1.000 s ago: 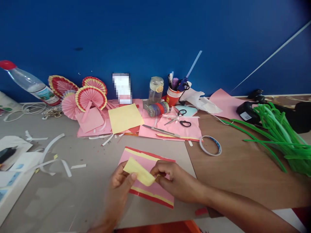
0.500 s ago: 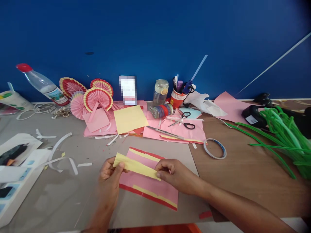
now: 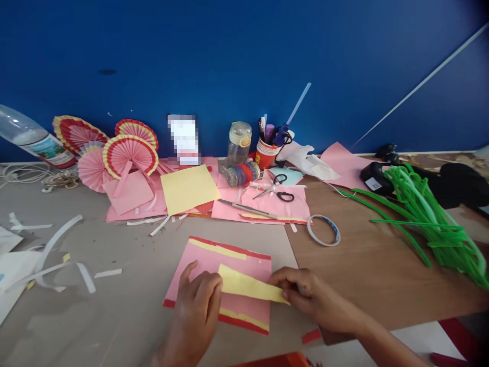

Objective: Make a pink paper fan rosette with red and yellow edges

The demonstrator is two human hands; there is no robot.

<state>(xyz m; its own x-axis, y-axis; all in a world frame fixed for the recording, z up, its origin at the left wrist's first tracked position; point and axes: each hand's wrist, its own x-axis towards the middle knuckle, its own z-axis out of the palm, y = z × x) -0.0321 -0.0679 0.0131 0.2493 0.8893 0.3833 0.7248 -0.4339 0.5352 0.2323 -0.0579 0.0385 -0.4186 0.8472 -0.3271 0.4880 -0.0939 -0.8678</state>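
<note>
A strip of yellow paper [image 3: 246,284] is stretched between my two hands. My left hand [image 3: 200,300] pinches its left end, with the back of the hand toward me. The narrower right end sits between the thumb and fingers of my right hand [image 3: 305,290]. Beneath the strip lies a pink paper sheet [image 3: 191,265] with red and yellow bands along its far and near edges. My hands and the strip cover part of that sheet.
Scissors [image 3: 280,188], a craft knife [image 3: 248,208] and a yellow sheet [image 3: 189,189] lie on pink papers behind. A tape roll [image 3: 323,231] and green pipe cleaners [image 3: 431,219] are to the right. Folded paper fans [image 3: 130,155] and white scraps [image 3: 86,278] are left.
Both hands have moved right over the pink sheet with the yellow strip. My left hand has turned, its back now toward me. The camera view has swung to the right.
</note>
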